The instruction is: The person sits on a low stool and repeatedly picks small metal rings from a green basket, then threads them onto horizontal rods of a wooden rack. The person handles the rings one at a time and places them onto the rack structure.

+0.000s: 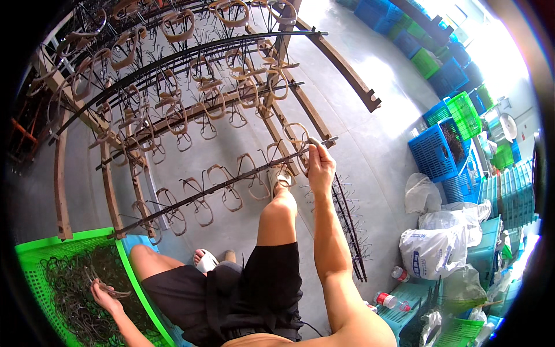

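Observation:
My right hand (pixel 321 169) is closed at the right end of a long dark rod (pixel 260 168), its fingertips at the bar. Right beside these fingers hangs a tan loop-shaped piece (pixel 296 133); whether they also touch it I cannot tell. Several similar loops (pixel 232 188) dangle along the same rod. At the lower left, my left hand (pixel 106 298) is closed around a thin brownish loop-shaped piece (pixel 113 291). That hand is over a green basket (pixel 134 272) heaped with dark, tangled hooked pieces (pixel 69 289).
A brown rack frame (pixel 341 69) carries more rods of hanging loops ahead. A bundle of dark hooked rods (pixel 348 234) stands right of my forearm. Blue crates (pixel 430 153), white plastic bags (pixel 436 248) and bottles (pixel 392 301) crowd the right side. My knees flank the space below.

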Available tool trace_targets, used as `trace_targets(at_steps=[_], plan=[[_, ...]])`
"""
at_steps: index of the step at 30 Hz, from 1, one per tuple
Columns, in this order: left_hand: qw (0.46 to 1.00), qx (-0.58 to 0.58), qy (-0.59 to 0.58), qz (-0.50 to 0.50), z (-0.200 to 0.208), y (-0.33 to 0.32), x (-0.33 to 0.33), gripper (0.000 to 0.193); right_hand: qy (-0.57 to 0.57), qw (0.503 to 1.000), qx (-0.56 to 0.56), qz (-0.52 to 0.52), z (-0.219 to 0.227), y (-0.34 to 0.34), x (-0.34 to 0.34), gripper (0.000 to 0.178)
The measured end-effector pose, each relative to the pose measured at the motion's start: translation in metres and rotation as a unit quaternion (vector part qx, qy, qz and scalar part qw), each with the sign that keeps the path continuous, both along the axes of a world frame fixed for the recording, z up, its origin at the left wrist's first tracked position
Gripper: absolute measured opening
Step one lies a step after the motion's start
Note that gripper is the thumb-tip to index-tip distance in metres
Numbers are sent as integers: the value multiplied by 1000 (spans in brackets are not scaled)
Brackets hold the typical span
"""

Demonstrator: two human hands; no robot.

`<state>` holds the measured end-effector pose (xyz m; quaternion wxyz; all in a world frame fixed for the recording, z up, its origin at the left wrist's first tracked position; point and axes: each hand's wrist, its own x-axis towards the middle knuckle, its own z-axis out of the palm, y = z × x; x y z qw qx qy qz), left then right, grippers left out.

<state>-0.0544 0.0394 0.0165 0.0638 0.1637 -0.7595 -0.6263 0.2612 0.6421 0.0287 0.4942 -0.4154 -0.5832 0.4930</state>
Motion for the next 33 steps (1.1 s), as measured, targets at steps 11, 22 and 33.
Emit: trace_targets(at_steps=[11,22,33], plan=[[984,146,-3,-102,69,99,55,17,-8,999,13,-28,2,9,6,20],[916,264,-67,-295,102,232,148,10,-332,846,359,-212,56,-87,-15,37],[826,356,-201,-388,97,284,180,13,21,916,-51,397,47,-213,-24,18]])
